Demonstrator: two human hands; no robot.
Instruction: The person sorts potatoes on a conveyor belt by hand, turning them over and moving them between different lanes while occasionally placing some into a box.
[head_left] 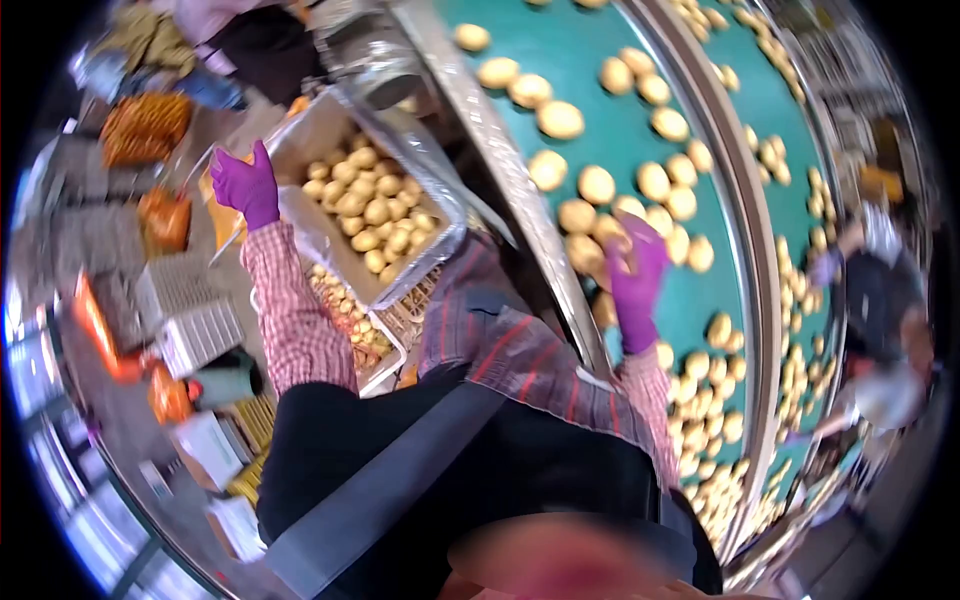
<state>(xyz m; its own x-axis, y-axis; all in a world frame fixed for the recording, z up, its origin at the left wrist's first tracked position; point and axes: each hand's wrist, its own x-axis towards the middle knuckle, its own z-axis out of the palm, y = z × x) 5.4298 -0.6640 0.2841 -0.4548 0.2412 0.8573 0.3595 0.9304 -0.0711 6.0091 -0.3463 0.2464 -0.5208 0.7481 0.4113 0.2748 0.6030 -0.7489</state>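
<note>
Nearest the camera lay the person's black top (310,430), crossed by a grey strap (390,485), with a striped apron (545,365) beyond. The right hand (640,275), gloved in purple, was over the green belt (560,60), among loose potatoes (560,120). Its grip was partly closed, fingers curved down; whether it had hold of a potato could not be told. The left hand (247,187), also gloved, was beside the lined crate (452,215), its grip loosely open, thumb standing apart, with nothing seen in it. More potatoes lay inside that crate, across the metal rail (480,130) from the belt. In the inspector's judgement, sound handling called for fingertips round one potato's sides, light pressure and a clean lift clear of its neighbours, since a raking hand risked bruising skins or rolling others. The sleeve was best kept off the produce and rail. A co-worker (880,300) was across the belts.
</note>
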